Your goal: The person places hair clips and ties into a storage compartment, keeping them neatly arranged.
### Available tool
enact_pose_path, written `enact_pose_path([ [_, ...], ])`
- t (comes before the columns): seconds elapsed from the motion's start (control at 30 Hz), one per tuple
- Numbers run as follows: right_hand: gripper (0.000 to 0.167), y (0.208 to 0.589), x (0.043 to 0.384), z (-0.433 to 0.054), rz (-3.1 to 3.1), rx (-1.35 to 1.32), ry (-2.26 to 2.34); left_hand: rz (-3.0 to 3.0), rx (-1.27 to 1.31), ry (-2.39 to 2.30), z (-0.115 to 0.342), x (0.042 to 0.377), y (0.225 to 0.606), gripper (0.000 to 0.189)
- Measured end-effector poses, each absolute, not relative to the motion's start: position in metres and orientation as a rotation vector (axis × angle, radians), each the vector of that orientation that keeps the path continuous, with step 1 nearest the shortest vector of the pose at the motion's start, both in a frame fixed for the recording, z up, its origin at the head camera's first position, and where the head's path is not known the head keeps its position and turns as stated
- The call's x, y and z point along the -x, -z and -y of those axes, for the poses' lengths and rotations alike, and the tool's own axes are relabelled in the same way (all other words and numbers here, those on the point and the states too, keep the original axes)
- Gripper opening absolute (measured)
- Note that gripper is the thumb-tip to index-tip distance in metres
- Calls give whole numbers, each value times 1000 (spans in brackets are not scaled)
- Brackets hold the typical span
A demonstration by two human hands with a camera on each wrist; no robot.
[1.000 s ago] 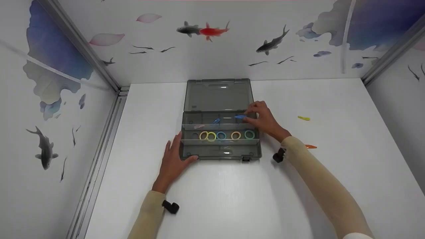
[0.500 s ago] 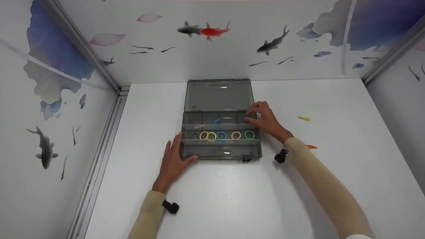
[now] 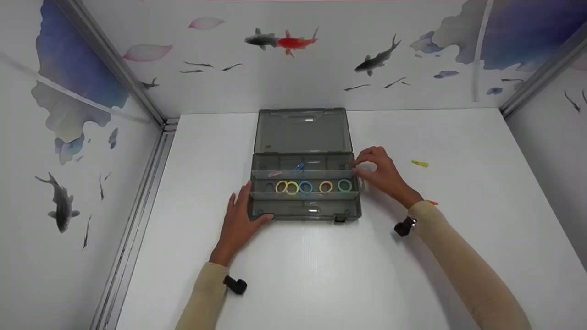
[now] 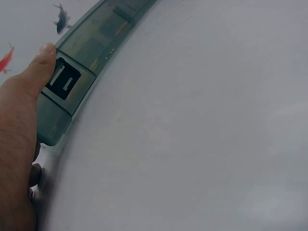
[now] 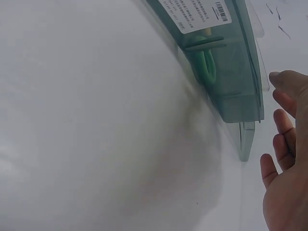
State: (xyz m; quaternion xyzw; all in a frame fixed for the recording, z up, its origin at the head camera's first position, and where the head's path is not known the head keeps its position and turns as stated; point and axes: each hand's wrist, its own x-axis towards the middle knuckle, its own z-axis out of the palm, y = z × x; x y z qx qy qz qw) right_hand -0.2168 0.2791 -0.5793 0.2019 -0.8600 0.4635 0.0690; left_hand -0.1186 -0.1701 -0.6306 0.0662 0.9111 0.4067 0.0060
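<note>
A grey see-through compartment box (image 3: 303,208) stands with its lid (image 3: 302,132) raised at the back. My left hand (image 3: 237,228) rests around its front left corner, thumb on the front edge and fingers along the left side. Just off the right wall, my right hand (image 3: 383,173) has thumb and index finger close together; nothing shows between them, and in the right wrist view its fingers are loosely bent. The back row has a blue hair clip (image 3: 299,167) and a pale pink clip (image 3: 275,174). Several coloured rings, including a green ring (image 3: 344,185), occupy the middle row.
Right of the box, a yellow clip (image 3: 420,163) lies on the white table (image 3: 302,275). An orange clip (image 3: 432,202) is partly hidden by the right sleeve. Printed walls (image 3: 302,82) enclose the table at the back and sides.
My right hand has let go of a second blue clip over the back row and drawn right, out past the wall. That clip is no longer plainly visible. The left hand stays put.
</note>
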Motion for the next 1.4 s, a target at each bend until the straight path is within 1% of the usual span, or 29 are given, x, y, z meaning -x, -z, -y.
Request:
enact_pose_path([
  [0.37, 15, 593, 181, -313, 2571, -541, -1431, -2858, -205, -1265, 170, 118, 630, 119],
  [0.5, 18, 597, 169, -326, 2585, -530, -1409, -2856, -200, -1267, 169, 118, 630, 119],
  [0.93, 23, 602, 143, -366, 2532, -511, -1379, -2853, -205, -1259, 171, 118, 630, 119],
  [1.2, 17, 603, 125, -392, 2679, -318, -1271, -2864, -220, -1255, 170, 119, 631, 119],
  [1.4, 18, 606, 116, -409, 2730, -242, -1272, -2869, -212, -1255, 170, 118, 631, 119],
])
